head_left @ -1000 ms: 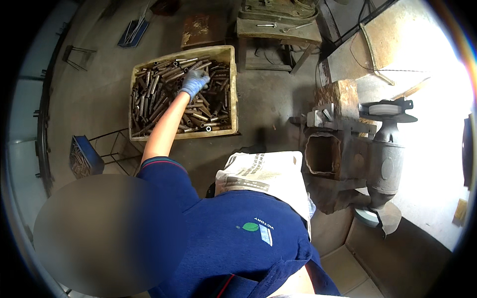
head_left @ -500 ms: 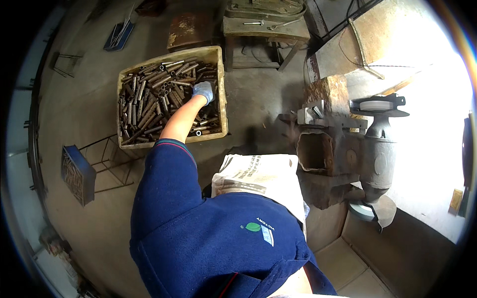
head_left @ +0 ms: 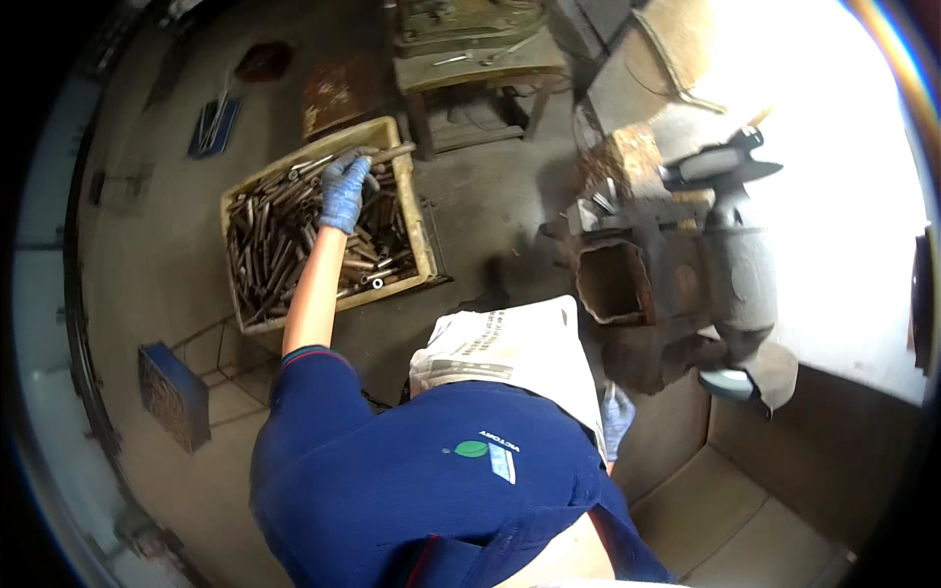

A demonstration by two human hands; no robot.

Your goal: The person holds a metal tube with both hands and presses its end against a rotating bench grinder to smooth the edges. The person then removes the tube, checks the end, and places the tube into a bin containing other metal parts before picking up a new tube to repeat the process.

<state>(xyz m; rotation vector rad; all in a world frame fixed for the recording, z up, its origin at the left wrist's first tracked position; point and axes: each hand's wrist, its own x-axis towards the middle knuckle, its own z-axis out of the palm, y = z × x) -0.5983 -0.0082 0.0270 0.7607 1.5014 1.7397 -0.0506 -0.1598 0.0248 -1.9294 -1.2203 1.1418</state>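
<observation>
One slim, brown, round metal tube (head_left: 395,154) sits in the person's left hand (head_left: 344,194), which wears a blue-grey knitted glove and reaches over the far part of a large, yellowish, rectangular plastic bin (head_left: 420,233). That grip looks closed around the tube, fingers curled over it near the bin's far right corner (the hand hides the tube's near end, so I can't swear to how much is covered).

As for how far along things are, I'd call it early: a single tube is plainly picked out, while a thick, jumbled heap of dark metal tubes (head_left: 267,240) spreads across the bin. I see no finished pile beside the person to count against it.

The held tube lies roughly level from where I stand, its long axis running left to right, crosswise to the forearm. The free end points rightward and slightly away from the person, crossing the bin's right rim in view; whether it touches the rim, I can't tell.

The right hand (head_left: 618,421), gloved the same way, hangs low beside the white cloth apron (head_left: 490,343) at the person's waist, well apart from the bin. Whether that grip is spread or pinching something, I can't tell.
</observation>
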